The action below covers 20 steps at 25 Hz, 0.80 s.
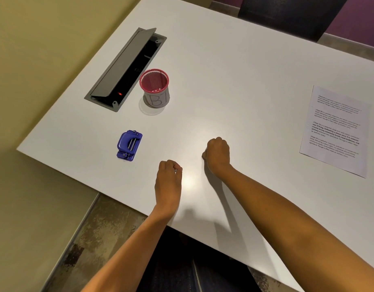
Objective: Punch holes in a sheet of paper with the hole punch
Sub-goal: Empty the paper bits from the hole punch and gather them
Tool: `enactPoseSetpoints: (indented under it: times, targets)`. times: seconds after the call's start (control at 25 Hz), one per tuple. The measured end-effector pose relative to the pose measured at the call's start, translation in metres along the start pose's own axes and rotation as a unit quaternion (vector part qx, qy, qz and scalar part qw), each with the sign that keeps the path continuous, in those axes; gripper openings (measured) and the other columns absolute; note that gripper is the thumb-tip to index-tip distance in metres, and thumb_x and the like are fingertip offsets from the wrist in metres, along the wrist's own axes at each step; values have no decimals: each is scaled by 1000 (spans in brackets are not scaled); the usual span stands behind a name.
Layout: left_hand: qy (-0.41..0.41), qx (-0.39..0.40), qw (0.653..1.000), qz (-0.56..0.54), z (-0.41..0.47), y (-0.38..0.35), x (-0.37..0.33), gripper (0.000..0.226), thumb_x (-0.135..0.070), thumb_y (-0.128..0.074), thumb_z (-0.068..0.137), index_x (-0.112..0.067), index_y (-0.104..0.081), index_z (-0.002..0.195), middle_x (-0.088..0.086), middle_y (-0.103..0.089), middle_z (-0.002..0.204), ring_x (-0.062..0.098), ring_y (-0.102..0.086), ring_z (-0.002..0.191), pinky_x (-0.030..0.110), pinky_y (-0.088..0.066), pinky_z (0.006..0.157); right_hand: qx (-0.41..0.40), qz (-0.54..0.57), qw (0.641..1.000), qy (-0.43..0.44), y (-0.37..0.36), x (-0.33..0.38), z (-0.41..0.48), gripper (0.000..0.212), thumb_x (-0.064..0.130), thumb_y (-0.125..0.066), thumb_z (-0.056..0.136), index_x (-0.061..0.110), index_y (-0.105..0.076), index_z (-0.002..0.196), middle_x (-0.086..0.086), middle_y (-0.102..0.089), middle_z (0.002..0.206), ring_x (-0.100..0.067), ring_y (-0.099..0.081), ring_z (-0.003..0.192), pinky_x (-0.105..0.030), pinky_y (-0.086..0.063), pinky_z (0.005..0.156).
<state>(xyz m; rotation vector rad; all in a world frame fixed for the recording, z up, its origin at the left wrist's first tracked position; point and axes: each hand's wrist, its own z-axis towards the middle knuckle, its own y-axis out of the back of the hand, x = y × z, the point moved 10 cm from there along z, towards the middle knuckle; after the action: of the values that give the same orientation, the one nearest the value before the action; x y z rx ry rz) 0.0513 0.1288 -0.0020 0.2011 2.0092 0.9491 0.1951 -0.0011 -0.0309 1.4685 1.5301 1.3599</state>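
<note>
Two curled, empty fists, left hand [168, 180] and right hand [217, 154], rest on the white table [234, 70]; blue hole punch [129, 145] left of them, printed sheet [335, 129] far right

On the table [234, 70], the punch [129, 145] sits left of centre, the cup [154, 88] above it beside the cable box [122, 68] at upper left, the paper [334, 130] far right.

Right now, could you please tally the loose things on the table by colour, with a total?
Blue: 1, the hole punch
Red: 1, the mesh cup
White: 1, the printed sheet of paper
Total: 3
</note>
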Motion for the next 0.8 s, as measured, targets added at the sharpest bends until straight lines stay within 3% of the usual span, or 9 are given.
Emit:
enactPoseSetpoints:
  times: [0.12, 0.16, 0.28, 0.36, 0.44, 0.52, 0.6, 0.68, 0.8]
  targets:
    - [1, -3, 1000, -18, 1, 2, 0, 14, -13, -47, 98, -9, -60, 101, 7, -58, 110, 22, -59, 93, 35, -50, 82, 13, 224, 971, -81, -6, -30, -7, 29, -7, -56, 74, 2, -38, 53, -14, -32, 52, -19, -33, 61, -29, -28, 54]
    - [2, -2, 1000, -29, 2, 2, -1, 14, -12, -47, 98, -11, -60, 99, 6, -58, 109, 20, -58, 91, 35, -50, 82, 6, 306, 944, -123, -8, -43, -14, 23, -3, -58, 76, -2, -45, 57, -19, -43, 53, -20, -41, 58, -30, -34, 55]
    - [-2, 9, 998, -63, 2, -2, -6, 13, -12, -46, 97, -17, -58, 92, 2, -61, 102, 17, -57, 86, 34, -50, 79, 20, 474, 849, -233, -23, -71, -50, 24, 4, -58, 80, 8, -53, 57, -14, -65, 66, -28, -64, 67, -35, -51, 65]
    - [-20, 28, 997, -76, 2, -10, -15, 13, -13, -47, 96, -18, -58, 90, 1, -62, 98, 16, -58, 84, 33, -51, 76, 58, 576, 773, -259, -41, -70, -70, 25, 0, -55, 84, 4, -59, 60, -19, -64, 71, -27, -60, 65, -36, -53, 67]
    - [-54, 54, 994, -74, -4, -23, -29, 11, -16, -50, 96, -19, -59, 90, -1, -62, 94, 10, -57, 82, 25, -48, 72, 91, 679, 675, -275, -55, -58, -86, 18, -2, -52, 89, -2, -62, 74, -18, -62, 74, -22, -57, 62, -32, -53, 68]
    - [-95, 77, 991, -58, -12, -37, -42, 10, -19, -51, 95, -20, -60, 92, -4, -59, 96, 8, -55, 85, 18, -43, 71, 107, 765, 563, -294, -66, -45, -96, 16, -1, -49, 92, -6, -63, 88, -19, -65, 82, -24, -63, 71, -34, -55, 81]
    - [-121, 84, 989, -33, -18, -49, -48, 12, -20, -49, 96, -18, -61, 97, -4, -55, 105, 12, -53, 97, 20, -44, 78, 116, 813, 493, -288, -67, -32, -99, 25, -3, -46, 93, -9, -70, 89, -22, -71, 89, -27, -71, 82, -35, -56, 91]
    - [-123, 82, 989, -4, -18, -56, -49, 19, -20, -46, 97, -13, -63, 103, 0, -52, 115, 15, -49, 106, 25, -46, 85, 124, 826, 487, -255, -61, -24, -100, 35, -5, -47, 90, -2, -77, 74, -17, -75, 82, -21, -74, 77, -27, -60, 80]
    - [-133, 78, 988, 18, -16, -60, -50, 24, -21, -44, 100, -11, -64, 106, -2, -50, 120, 9, -44, 104, 14, -38, 80, 123, 805, 534, -225, -51, -23, -100, 34, -3, -48, 88, 2, -78, 73, -13, -73, 77, -16, -72, 72, -23, -59, 69]
